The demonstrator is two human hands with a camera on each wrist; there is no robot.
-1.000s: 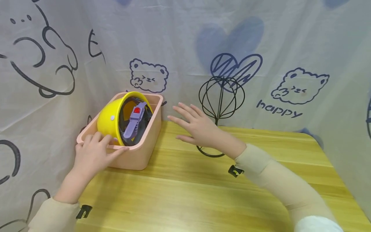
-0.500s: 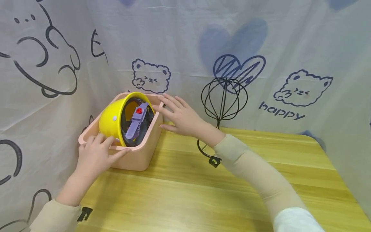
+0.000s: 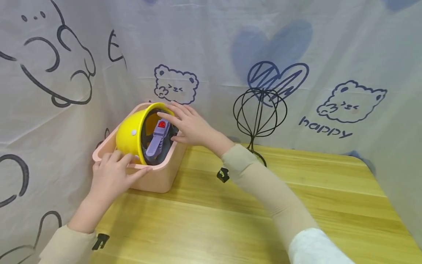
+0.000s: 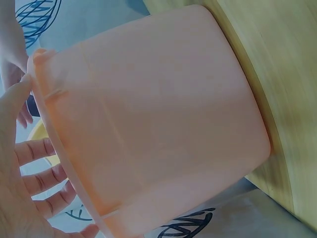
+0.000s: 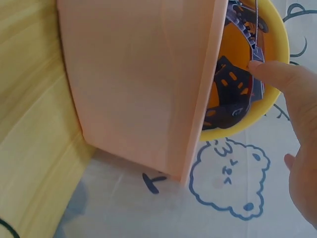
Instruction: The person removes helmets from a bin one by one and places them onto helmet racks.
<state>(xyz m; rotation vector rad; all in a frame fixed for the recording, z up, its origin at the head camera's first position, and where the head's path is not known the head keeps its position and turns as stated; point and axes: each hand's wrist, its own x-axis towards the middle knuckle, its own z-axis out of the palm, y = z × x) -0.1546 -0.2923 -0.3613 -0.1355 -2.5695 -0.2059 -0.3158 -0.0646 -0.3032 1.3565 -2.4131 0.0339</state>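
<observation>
A yellow hard hat lies tipped on its side in a pink plastic bin, its hollow turned toward the right. Inside the hat show dark suspension straps and a light purple strap piece with a red mark. My left hand holds the bin's near rim, fingers over the edge and thumb along the outside. Extended fingers of my right hand reach over the bin's right side to the hat's upper rim. Its thumb is by the hat's opening; contact is unclear.
A black wire stand shaped like a whisk stands on the wooden table, right of the bin. Behind the bin and along the left hangs a white curtain printed with bears and hearts.
My right hand has moved left from beside the wire stand, over the bin's rim to the hat. The left hand stays on the bin's rim. The hat looks unmoved in the bin.
</observation>
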